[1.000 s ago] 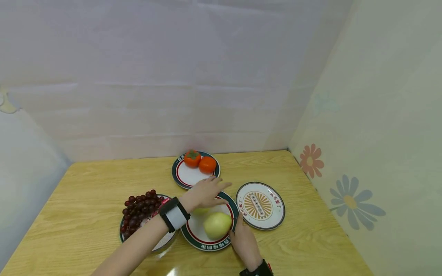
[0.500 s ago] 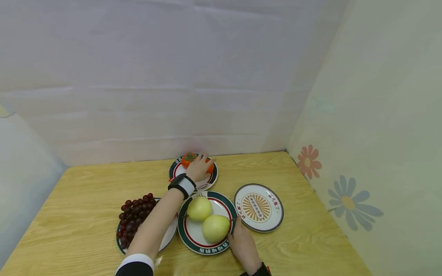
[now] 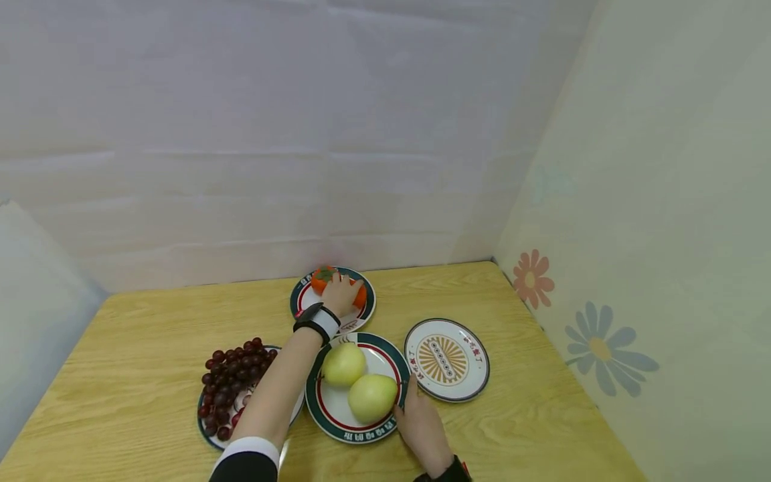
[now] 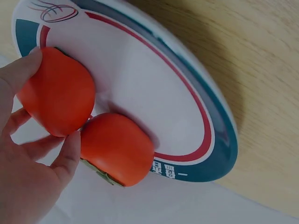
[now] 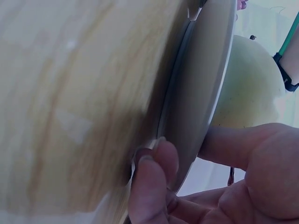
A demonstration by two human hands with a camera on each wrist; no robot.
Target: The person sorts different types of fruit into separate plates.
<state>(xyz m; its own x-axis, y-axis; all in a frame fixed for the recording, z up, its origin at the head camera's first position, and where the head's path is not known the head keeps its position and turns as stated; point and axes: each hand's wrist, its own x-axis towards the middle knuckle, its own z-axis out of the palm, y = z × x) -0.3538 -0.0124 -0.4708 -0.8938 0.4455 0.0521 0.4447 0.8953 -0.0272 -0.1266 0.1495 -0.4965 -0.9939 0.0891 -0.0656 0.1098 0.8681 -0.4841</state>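
My left hand (image 3: pixel 340 296) reaches to the back plate (image 3: pixel 303 304), a white one with a green band. In the left wrist view its thumb and fingers grip one orange persimmon (image 4: pixel 60 95); a second persimmon (image 4: pixel 119 151) lies against it, near the fingertips. My right hand (image 3: pixel 423 428) pinches the right rim of the middle plate (image 3: pixel 333 426). Seen from the right wrist, the thumb lies over that plate's edge (image 5: pixel 205 70) and the fingers curl beneath. Two yellow-green pears, a rear one (image 3: pixel 344 365) and a front one (image 3: pixel 373 399), sit on the middle plate.
To the left, dark red grapes (image 3: pixel 231 378) lie on another plate (image 3: pixel 206 438), partly hidden by the left forearm. A white plate with a sunburst print (image 3: pixel 476 378) stands at the right of the wooden table (image 3: pixel 120 361). Walls border the back and sides.
My left hand has moved from over the pears to the back plate and taken hold of a persimmon there. My right hand has kept its grip on the middle plate's rim.
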